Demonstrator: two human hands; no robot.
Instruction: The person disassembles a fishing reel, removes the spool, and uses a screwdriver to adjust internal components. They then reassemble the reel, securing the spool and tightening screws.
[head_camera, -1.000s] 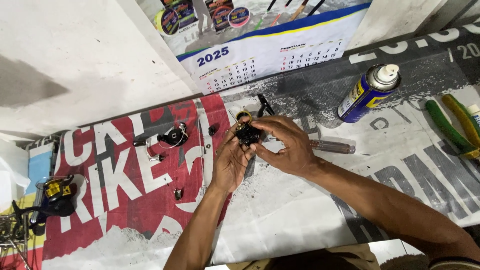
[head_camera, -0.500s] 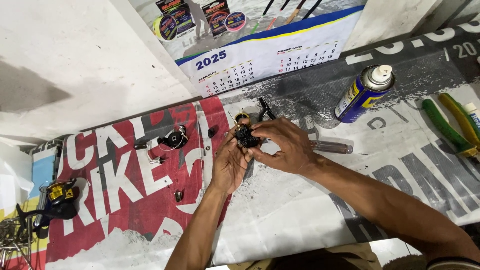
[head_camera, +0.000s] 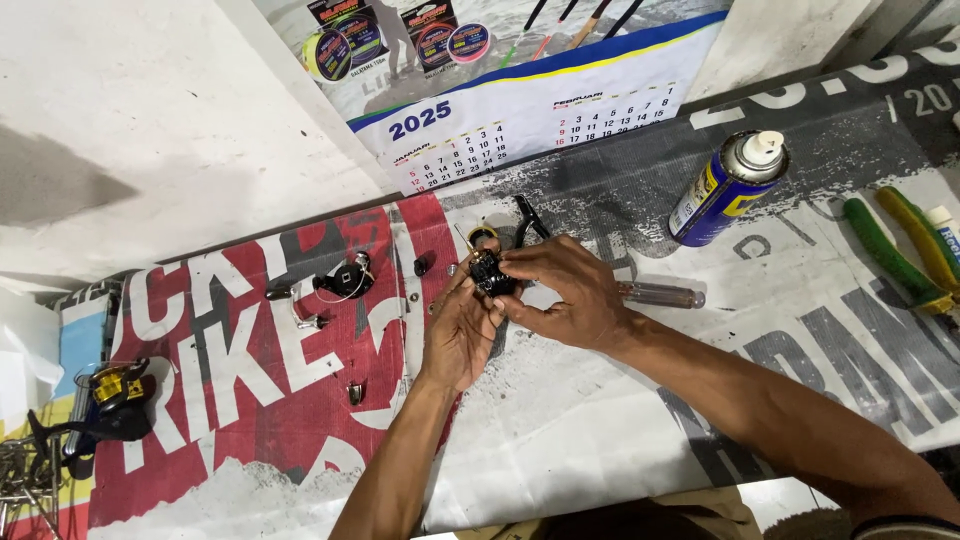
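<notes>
Both my hands meet over a small black reel body (head_camera: 492, 275) near the middle of the printed banner. My left hand (head_camera: 460, 335) cups it from below and left. From the right, my right hand (head_camera: 560, 295) pinches its top with the fingertips. Just behind the part lie a gold ring (head_camera: 483, 235) and a black handle arm (head_camera: 528, 218). A clear-handled screwdriver (head_camera: 660, 295) sticks out from under my right hand.
Loose parts lie to the left: a black rotor with wire (head_camera: 347, 277), small screws and clips (head_camera: 310, 322). A blue spray can (head_camera: 725, 190) stands at right, green-handled pliers (head_camera: 900, 250) beyond it. A yellow fishing reel (head_camera: 115, 395) sits at far left. A wall calendar (head_camera: 520, 110) hangs behind.
Both hands stay closed around the black part; the fingers have shifted only slightly on it. The view has drifted a little.
</notes>
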